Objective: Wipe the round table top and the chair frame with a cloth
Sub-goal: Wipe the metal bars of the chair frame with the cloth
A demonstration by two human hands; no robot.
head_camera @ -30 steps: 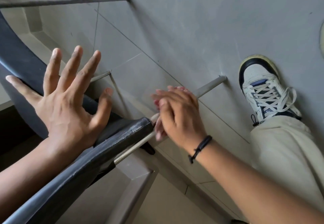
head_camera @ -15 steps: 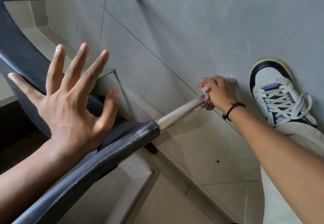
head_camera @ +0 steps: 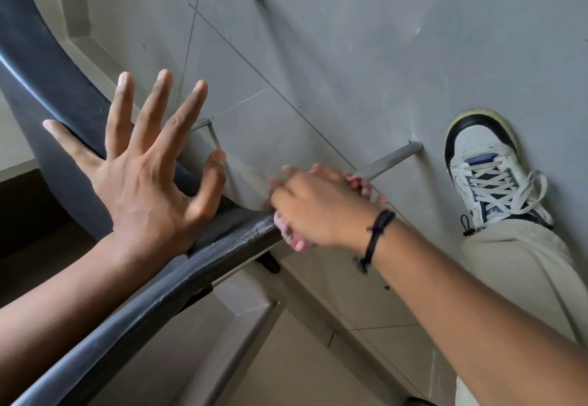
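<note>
Grey floor tiles (head_camera: 381,39) lie under a tipped chair, whose black seat edge (head_camera: 152,297) bears the left hand (head_camera: 149,189), fingers spread wide, gripping nothing. Beside it the right hand (head_camera: 315,208) is closed around a pink cloth (head_camera: 294,240) wrapped on the metal chair leg (head_camera: 391,160), near a white sneaker (head_camera: 490,170).
</note>
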